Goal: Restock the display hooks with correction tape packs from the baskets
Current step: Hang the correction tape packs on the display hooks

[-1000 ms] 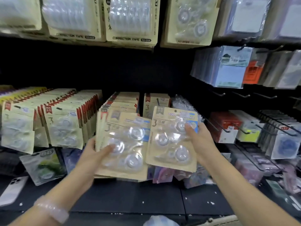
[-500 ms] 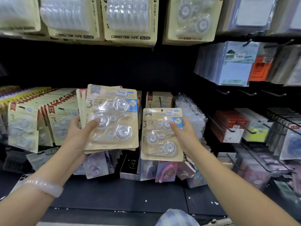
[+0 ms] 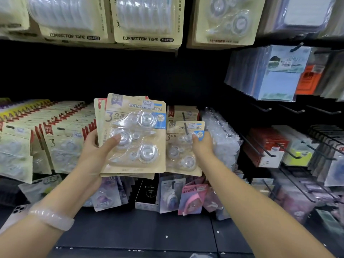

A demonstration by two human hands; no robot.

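Observation:
My left hand (image 3: 96, 151) grips a small stack of beige correction tape packs (image 3: 135, 135), thumb across the front blister, held upright at centre. My right hand (image 3: 202, 146) pinches a single correction tape pack (image 3: 183, 151) by its right edge, thumb on the front. That pack sits over a black display hook (image 3: 185, 125), whose rod shows through the top of the card. More packs of the same kind (image 3: 183, 113) hang behind it on the hook.
Rows of similar packs (image 3: 55, 138) fill the hooks at left. Clear bagged items (image 3: 221, 138) hang right of the hook. Empty black hooks (image 3: 264, 108) and other stationery (image 3: 268, 146) stand at right. A phone (image 3: 16, 213) lies on the dark shelf at lower left.
My right hand moved the single pack up and away onto the hook. My left hand lifted its stack higher and held it there.

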